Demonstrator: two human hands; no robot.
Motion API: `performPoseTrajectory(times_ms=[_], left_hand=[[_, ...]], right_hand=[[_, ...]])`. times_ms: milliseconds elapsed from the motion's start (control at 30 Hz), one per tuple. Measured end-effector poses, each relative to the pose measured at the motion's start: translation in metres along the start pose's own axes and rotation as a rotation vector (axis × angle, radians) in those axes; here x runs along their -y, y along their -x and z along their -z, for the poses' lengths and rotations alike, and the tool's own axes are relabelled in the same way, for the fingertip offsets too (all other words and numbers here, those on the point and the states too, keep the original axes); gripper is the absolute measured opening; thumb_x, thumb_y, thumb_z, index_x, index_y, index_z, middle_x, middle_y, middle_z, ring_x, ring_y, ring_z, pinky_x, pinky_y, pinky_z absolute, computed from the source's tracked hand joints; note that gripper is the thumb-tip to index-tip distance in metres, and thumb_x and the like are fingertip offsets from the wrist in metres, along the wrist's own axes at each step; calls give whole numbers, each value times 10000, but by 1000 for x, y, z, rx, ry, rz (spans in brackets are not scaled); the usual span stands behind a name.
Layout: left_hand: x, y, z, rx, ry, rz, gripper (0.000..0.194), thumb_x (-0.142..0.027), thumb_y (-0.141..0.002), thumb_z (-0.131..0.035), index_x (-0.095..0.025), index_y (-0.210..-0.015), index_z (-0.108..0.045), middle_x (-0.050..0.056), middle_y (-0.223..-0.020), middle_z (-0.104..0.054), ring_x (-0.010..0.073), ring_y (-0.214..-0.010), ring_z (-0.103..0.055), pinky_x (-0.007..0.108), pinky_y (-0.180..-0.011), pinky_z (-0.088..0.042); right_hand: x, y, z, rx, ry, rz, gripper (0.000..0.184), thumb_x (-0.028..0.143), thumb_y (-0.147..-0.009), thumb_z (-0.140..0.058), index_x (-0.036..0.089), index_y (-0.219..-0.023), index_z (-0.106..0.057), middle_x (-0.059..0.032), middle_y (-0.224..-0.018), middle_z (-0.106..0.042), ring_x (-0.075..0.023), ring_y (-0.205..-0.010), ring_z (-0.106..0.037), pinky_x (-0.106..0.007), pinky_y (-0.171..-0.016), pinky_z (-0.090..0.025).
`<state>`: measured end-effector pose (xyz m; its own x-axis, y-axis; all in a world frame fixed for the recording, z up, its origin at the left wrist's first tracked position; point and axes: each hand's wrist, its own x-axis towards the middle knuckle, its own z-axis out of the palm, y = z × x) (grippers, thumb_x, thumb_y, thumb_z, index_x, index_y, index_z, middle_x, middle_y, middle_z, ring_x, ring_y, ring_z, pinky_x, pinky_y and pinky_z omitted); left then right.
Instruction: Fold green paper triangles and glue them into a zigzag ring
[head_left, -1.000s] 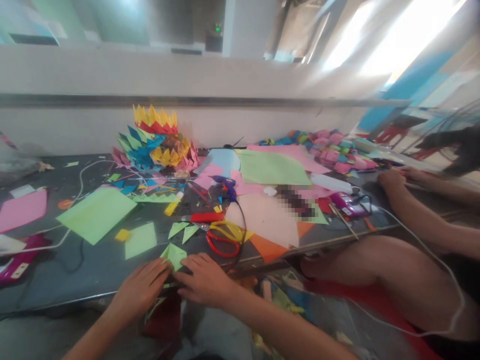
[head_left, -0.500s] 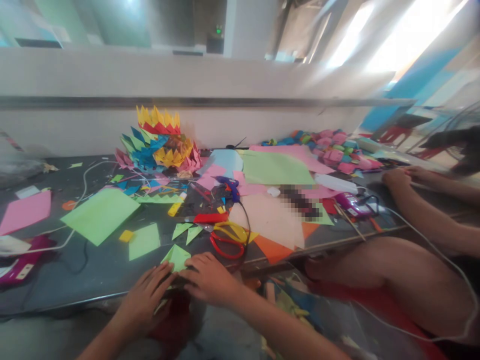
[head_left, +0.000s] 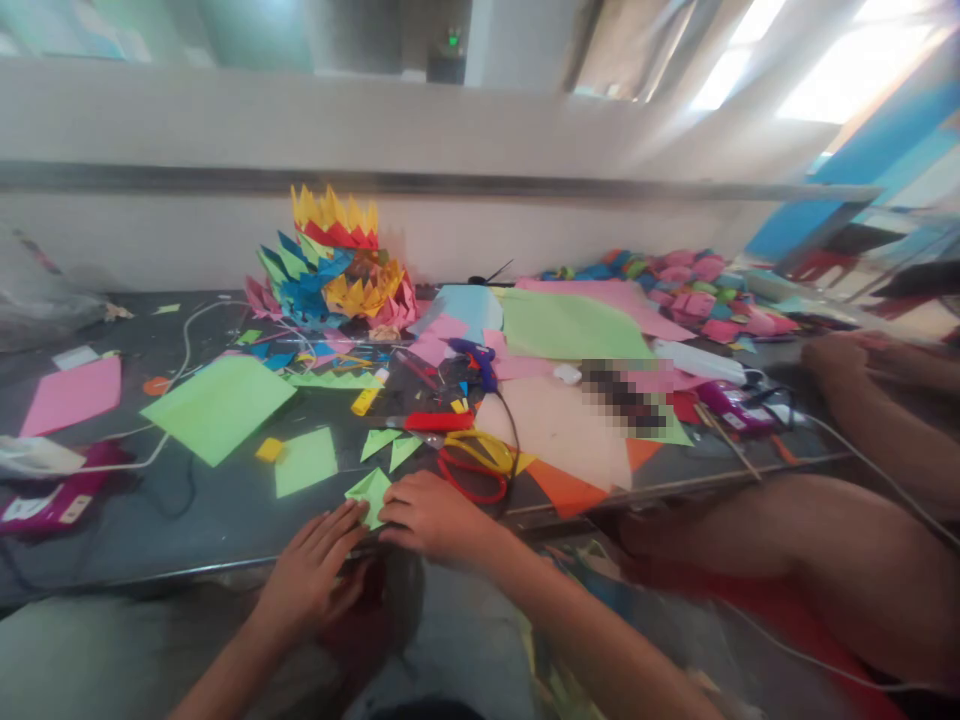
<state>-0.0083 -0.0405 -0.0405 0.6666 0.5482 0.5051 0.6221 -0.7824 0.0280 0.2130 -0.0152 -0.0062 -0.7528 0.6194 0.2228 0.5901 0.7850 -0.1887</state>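
A small folded piece of light green paper [head_left: 370,492] lies at the front edge of the table between my hands. My left hand [head_left: 315,570] grips its left lower side, fingers together on top and thumb lower down. From the right, my right hand [head_left: 431,515] has its fingertips on the paper's right side, with the knuckles bent. Part of the paper is hidden under the fingers of both hands. Just beyond it lie two small folded green triangles [head_left: 405,452]. Scissors with red and yellow handles [head_left: 474,470] rest close to my right hand.
Green sheets [head_left: 217,408], a yellow block [head_left: 270,450], a red-handled cutter [head_left: 439,421] and a blue glue gun [head_left: 480,362] lie about. Folded-paper crowns [head_left: 337,265] stand behind. A purple power strip [head_left: 56,500] is at left. Another person's arm [head_left: 877,420] rests at right.
The view has shifted, so the table's things appear farther right and slightly higher. Both hands stay on the green paper, with small finger shifts along its sides.
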Motion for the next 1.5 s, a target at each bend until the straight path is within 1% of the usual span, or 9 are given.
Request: performPoseTrajectory(times_ms=[300,500,833,1000,1133,1233,1333,1433,1500], left_hand=[[-6,-6,-1,-71,84,131,188,-175,-863,-455,-151,-981,-599,113,-1131,-643,206,-1078,-581,353,-890,-453],[-6,-7,-3,-110,135,196,176,-160,-864,-467,-171,-966,-610,91,-1033,-657,186,-1015,-597,351,-875,-463],[-9,0,-7,-85,97,193,253,-190,-844,-493,-172,-1074,-596,98,-1098,-648,199,-1125,-555,375,-981,-410],[-11,-1,-5,-51,95,208,221,-204,-848,-504,-178,-1047,-596,85,-1114,-645,211,-1116,-560,379,-965,-410],[-9,-4,-1,-45,151,228,216,-194,-855,-503,-169,-1058,-574,82,-1108,-649,210,-1087,-574,376,-953,-414],[-1,-11,3,-81,275,333,188,-179,-884,-483,-168,-1056,-557,60,-1018,-672,167,-972,-613,318,-882,-455],[9,-24,6,-101,375,494,129,-209,-903,-472,-175,-960,-583,49,-968,-655,153,-896,-609,281,-806,-475],[14,-40,8,11,379,598,120,-197,-881,-503,-165,-823,-603,45,-887,-639,169,-846,-593,287,-760,-464],[15,-50,10,122,353,685,114,-178,-851,-534,-160,-764,-605,44,-833,-633,179,-801,-590,286,-720,-453]], right_hand=[[-8,-13,9,47,-48,68,221,310,-914,-475,178,-909,-653,-35,-918,-642,-133,-860,-530,-280,-768,-373],[-8,-20,7,36,-26,2,194,265,-906,-476,177,-866,-645,-53,-963,-619,-165,-886,-525,-304,-784,-384],[-1,-16,-12,-152,12,-12,219,225,-923,-434,165,-899,-644,-74,-903,-643,-172,-884,-569,-318,-795,-433],[14,2,-21,-263,105,-68,230,203,-911,-443,142,-1006,-643,-119,-1057,-651,-198,-989,-589,-338,-846,-474],[20,7,-21,-308,67,-114,243,199,-899,-464,137,-1064,-632,-105,-1060,-676,-194,-1003,-603,-342,-869,-475],[17,3,-19,-316,10,-123,265,166,-914,-419,159,-1073,-631,-82,-1030,-696,-176,-965,-623,-350,-874,-458],[11,-5,-20,-351,-46,-188,269,184,-925,-406,180,-1043,-648,-59,-908,-721,-163,-816,-646,-323,-783,-472],[8,-13,-23,-384,-145,-335,208,242,-899,-478,200,-921,-681,-44,-796,-712,-168,-732,-637,-298,-695,-478],[9,-19,-22,-374,-224,-444,160,240,-869,-520,203,-893,-673,-50,-839,-698,-179,-778,-633,-302,-708,-481]])
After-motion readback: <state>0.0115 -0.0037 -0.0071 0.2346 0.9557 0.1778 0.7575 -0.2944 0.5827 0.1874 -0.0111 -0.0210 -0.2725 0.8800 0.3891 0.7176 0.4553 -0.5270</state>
